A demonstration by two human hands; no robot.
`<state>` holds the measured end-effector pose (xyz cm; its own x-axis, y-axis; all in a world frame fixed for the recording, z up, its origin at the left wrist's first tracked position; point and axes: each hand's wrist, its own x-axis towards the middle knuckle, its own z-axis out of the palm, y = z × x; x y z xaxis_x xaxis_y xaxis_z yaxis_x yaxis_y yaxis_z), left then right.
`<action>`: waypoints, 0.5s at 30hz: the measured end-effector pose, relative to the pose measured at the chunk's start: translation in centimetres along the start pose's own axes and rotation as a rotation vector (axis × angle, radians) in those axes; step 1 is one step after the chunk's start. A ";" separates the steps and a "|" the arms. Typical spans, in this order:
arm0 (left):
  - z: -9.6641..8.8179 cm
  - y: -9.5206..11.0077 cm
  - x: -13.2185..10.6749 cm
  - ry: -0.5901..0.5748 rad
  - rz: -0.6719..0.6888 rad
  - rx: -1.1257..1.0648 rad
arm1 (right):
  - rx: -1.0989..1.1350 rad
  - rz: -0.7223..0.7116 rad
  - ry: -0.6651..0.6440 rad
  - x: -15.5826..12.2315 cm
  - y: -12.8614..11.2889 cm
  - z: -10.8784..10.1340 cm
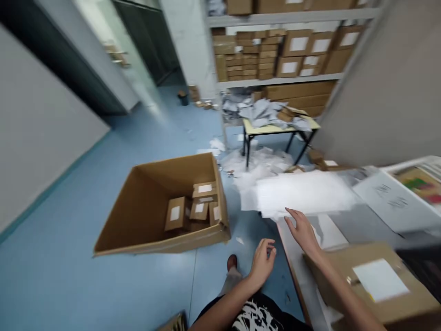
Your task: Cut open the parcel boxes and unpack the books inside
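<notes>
My left hand [263, 263] hangs over the floor beside the table's edge, its fingers loosely bent with a gap to the thumb, and nothing shows in it. My right hand [303, 232] is above the table's near left edge, thumb and fingers apart, holding nothing I can see. Just beyond it lies white foam sheeting [303, 191], blurred and jutting past the table edge. Under my right forearm sits a closed cardboard box [339, 262] with a white label [381, 280].
A large open carton [144, 202] stands on the blue floor at left, with several small labelled boxes [177, 214] inside. Shelves [279, 82] of boxes and a small table [255, 130] heaped with grey packaging stand behind. Wrapping litter [265, 161] covers floor there. A white box [396, 202] is at right.
</notes>
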<state>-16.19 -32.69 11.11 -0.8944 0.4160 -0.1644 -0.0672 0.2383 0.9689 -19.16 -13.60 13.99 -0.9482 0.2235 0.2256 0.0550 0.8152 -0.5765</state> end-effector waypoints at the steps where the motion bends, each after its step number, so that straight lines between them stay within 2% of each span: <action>1: -2.0 -0.1 0.2 0.096 -0.008 -0.005 | 0.070 -0.041 -0.055 1.2 -2.6 1.8; 4: -8.4 -1.0 0.4 0.381 -0.044 -0.025 | 0.254 -0.101 -0.231 3.5 -9.6 7.5; 7: -14.8 -2.7 0.3 0.584 -0.078 -0.050 | 0.336 -0.087 -0.404 4.3 -14.5 13.7; 11: -23.1 -5.7 0.1 0.671 -0.136 -0.052 | 0.324 -0.022 -0.565 4.7 -18.9 22.2; 15: -31.7 -9.6 0.5 0.720 -0.210 -0.018 | 0.280 0.186 -0.713 6.0 -21.9 30.6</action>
<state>-29.99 -62.58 7.61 -0.9297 -0.3151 -0.1906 -0.2703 0.2325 0.9343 -35.58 -46.45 3.95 -0.9083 -0.1303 -0.3975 0.2417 0.6120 -0.7530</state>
